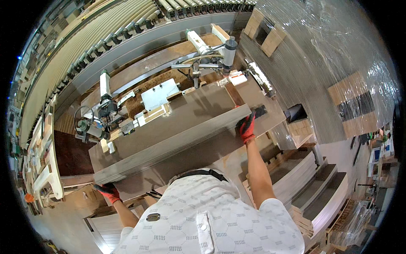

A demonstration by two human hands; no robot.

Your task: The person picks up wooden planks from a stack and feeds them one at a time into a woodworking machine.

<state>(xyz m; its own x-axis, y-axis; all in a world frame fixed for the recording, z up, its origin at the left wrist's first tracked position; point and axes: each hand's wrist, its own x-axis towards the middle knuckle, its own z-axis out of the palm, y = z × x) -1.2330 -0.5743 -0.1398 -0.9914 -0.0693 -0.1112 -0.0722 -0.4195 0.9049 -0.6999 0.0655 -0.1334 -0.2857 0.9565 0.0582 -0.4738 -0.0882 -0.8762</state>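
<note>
A long stack of thin brown panels [173,143] lies across the machine's table [169,158], its layered grey-brown edge facing me. My right hand [246,128], in a red and black glove, grips the stack's right end. At the near left corner, my left hand [109,191] in a matching glove holds the other end; its fingertips are partly hidden under the stack. Along the far side of the panels stand a drilling or clamping unit [196,76] with a grey cylinder, wooden stop blocks [156,113] and a white plate [160,94].
A roller conveyor [110,34] runs behind the machine. To the right rises a tall film-wrapped stack [313,63] with cardboard pieces. Stacked long boards [313,182] sit at my lower right. On the left is a pale wooden frame [48,169], with a cardboard box [82,200] beside it.
</note>
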